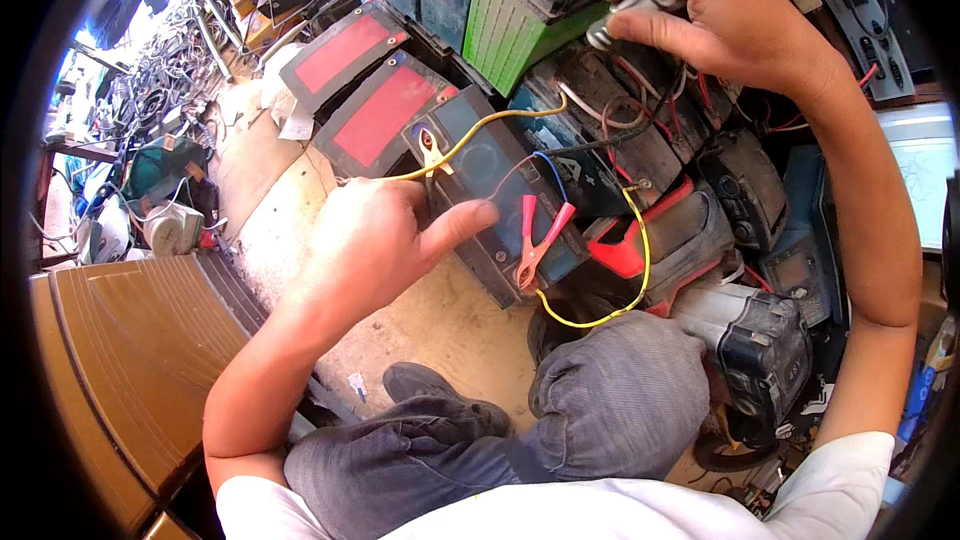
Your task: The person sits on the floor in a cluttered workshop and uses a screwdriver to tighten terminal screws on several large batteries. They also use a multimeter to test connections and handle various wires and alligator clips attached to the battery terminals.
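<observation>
My left hand (372, 240) hovers over the near-left side of a dark battery (475, 155), thumb stretched out and apart; its other fingers are mostly hidden. Close beyond it, a yellowish crocodile clip (432, 150) on a yellow wire (500, 118) grips one terminal. A red-handled crocodile clip (537, 240) sits at the battery's near-right corner, with a bright yellow wire (645, 270) looping from it to another battery (600, 140). Raised at the upper right, my right hand (710, 20) is closed around a small silvery metal tool (640, 12), its exact kind unclear.
Two red-topped batteries (385, 110) stand left of the clipped one. Green-cased batteries (510, 30) are stacked beyond. Right of my knee lie a red-and-black device (665, 240) and a grey-black unit (750, 340). A brown ridged cabinet (140, 350) fills the lower left. Cables (150, 80) heap up far left.
</observation>
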Demonstrator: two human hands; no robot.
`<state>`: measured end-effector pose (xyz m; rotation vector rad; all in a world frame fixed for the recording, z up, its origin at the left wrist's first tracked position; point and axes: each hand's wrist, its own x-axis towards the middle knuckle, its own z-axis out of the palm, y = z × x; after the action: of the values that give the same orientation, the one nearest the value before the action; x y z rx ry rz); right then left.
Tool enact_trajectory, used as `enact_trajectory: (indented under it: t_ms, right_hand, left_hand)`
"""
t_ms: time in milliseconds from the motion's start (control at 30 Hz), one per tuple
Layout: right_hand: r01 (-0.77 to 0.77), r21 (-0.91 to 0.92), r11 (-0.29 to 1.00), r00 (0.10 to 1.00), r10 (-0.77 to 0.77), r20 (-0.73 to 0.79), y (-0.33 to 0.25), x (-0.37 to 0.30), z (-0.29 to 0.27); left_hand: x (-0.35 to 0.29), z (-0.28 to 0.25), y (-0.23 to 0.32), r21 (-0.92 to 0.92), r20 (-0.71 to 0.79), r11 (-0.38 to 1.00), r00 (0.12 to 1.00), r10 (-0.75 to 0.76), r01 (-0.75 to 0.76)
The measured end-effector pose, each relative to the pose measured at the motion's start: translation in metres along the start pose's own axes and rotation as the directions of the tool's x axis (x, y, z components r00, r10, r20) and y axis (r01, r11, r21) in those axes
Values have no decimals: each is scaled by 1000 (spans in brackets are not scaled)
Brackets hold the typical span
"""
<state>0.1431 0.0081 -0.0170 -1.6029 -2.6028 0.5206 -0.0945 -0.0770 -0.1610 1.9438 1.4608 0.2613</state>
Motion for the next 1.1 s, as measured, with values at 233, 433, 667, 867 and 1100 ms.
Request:
enact_trajectory:
  t_ms: [233, 433, 667, 867, 1100]
  right_hand:
    - [264, -356, 896, 960, -279, 9, 2, 4, 5]
    - [2, -206, 978, 991, 25, 128, 2, 5, -6]
    - [88, -183, 979, 996, -81, 44, -10, 1, -5]
    - [163, -101, 981, 983, -171, -72, -47, -22, 3]
    - [255, 171, 952, 966, -260, 5, -43, -10, 19]
  left_hand:
    - [7, 17, 1, -72, -129, 997, 991, -27, 18]
    - [11, 20, -5, -253, -33, 958, 988, -149, 136]
    - [18, 19, -3, -202, -3, 969, 989, -146, 143]
    - [17, 25, -10, -259, -13, 956, 989, -144, 136]
    - [0, 35, -9, -349, -9, 929, 991, -135, 123]
